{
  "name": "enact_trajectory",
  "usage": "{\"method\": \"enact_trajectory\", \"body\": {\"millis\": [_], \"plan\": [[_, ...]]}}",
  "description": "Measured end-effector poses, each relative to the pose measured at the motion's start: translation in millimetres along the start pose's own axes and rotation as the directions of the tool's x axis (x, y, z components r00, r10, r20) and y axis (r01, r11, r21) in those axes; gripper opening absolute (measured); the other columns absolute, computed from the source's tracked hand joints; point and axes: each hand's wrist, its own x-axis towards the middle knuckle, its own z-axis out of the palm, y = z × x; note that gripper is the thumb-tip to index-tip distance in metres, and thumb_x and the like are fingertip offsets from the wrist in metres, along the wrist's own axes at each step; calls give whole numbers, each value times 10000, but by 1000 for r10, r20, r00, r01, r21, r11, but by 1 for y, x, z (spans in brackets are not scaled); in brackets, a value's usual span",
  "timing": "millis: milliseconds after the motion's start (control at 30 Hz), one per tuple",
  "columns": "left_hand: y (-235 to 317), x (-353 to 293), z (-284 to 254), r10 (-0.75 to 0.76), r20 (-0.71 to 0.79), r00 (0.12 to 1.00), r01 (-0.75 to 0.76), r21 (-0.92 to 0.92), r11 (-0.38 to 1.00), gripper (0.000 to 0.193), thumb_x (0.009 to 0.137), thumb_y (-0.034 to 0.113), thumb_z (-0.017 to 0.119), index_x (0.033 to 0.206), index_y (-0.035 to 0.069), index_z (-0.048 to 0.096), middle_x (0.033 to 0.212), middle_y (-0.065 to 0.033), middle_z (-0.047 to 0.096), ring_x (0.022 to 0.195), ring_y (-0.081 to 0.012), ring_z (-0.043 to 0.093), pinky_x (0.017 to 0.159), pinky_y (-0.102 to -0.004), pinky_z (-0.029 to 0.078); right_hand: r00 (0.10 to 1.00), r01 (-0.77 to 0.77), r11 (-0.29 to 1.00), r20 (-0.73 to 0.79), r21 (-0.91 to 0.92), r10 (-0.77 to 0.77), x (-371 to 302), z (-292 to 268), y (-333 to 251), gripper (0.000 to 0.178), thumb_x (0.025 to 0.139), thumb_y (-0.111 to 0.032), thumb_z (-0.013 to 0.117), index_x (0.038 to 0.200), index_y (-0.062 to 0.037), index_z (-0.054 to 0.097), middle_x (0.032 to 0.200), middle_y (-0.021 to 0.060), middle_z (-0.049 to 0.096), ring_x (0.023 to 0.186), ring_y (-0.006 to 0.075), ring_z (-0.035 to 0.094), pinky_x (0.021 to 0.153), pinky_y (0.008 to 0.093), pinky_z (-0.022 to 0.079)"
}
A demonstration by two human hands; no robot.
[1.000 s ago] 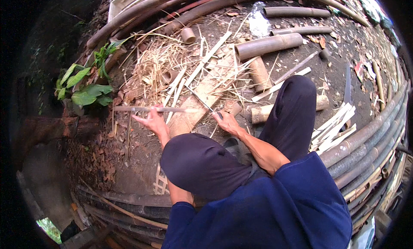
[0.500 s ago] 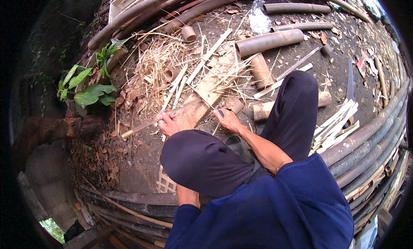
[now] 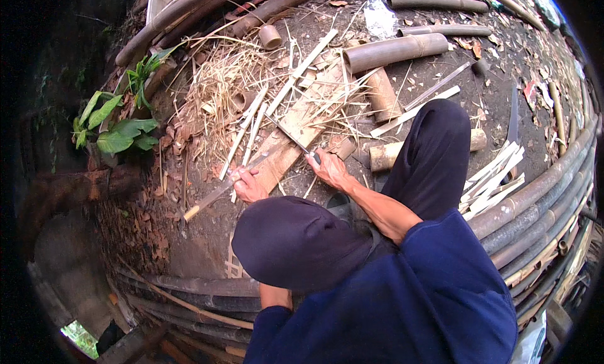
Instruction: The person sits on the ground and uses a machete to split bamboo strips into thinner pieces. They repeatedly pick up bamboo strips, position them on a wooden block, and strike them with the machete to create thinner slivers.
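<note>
My left hand [image 3: 250, 184] is closed around a thin, flat strip [image 3: 211, 197], greyish along its length with a pale yellow end, which looks like split bamboo. The strip's other end reaches past my fingers over a pale wooden board [image 3: 277, 161]. In my right hand [image 3: 328, 169] is the dark handle of a knife, fingers wrapped round it. The knife's narrow blade [image 3: 288, 135] slants across the board, away from me to the left. Whether blade and strip touch, I cannot tell. Narrow pale strips [image 3: 253, 132] lie just beyond my left hand.
Curly shavings [image 3: 217, 93] heap beyond the board. Bamboo tubes [image 3: 396, 52] lie at the far right, and a saw [image 3: 513, 112] farther right. Cut pale strips [image 3: 494, 178] are piled beside long bamboo poles [image 3: 503, 222]. My bent knee [image 3: 434, 144] rises right of my hand; a leafy plant [image 3: 116, 134] stands left.
My left hand and the strip have shifted slightly toward me, the strip's pale end dropping lower. The knife stays across the board in my right hand. The whole view has shifted slightly.
</note>
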Motion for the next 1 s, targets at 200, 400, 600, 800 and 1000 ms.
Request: {"method": "enact_trajectory", "body": {"millis": [200,400,600,800,1000], "plan": [[20,-14,7,21,33,999,-20,-31,999,267,993,191,445,1070,-45,542,756,-109,615,693,-204,605,688,-343,456,954,298,940,-35,167,-297,-15,-12,-30,427,960,-460,479,1130,-71,525,826,269,655,810,444,649,717,522,502],[1,-16,8,-21,-7,1000,21,61,998,311,995,237,439,1060,-45,554,748,-99,619,717,-221,598,713,-362,445,996,47,987,66,152,-57,-11,-16,-19,435,957,-462,486,1143,-73,549,829,270,653,811,441,649,720,522,496],[-3,-9,9,0,-25,1000,-2,-49,999,316,999,260,431,1021,-26,562,734,-87,622,718,-216,588,726,-365,441,1000,16,995,19,94,-18,-6,-9,-1,421,960,-461,475,1079,-67,566,818,261,659,834,463,640,728,535,497],[-3,-17,22,-57,1,998,57,-119,991,309,1000,251,463,1046,-34,572,846,-139,648,754,-223,615,717,-332,471,998,63,998,-9,20,-63,-16,-16,4,456,943,-493,491,1089,-66,560,884,273,653,866,457,636,760,527,490],[35,18,-2,198,-127,972,-233,-403,885,495,990,252,477,1352,-67,366,1209,-198,550,1122,-252,533,986,-370,411,995,-72,996,78,52,68,-9,-23,-12,557,932,-530,476,1100,-19,618,974,264,670,972,424,635,853,475,484]]}}
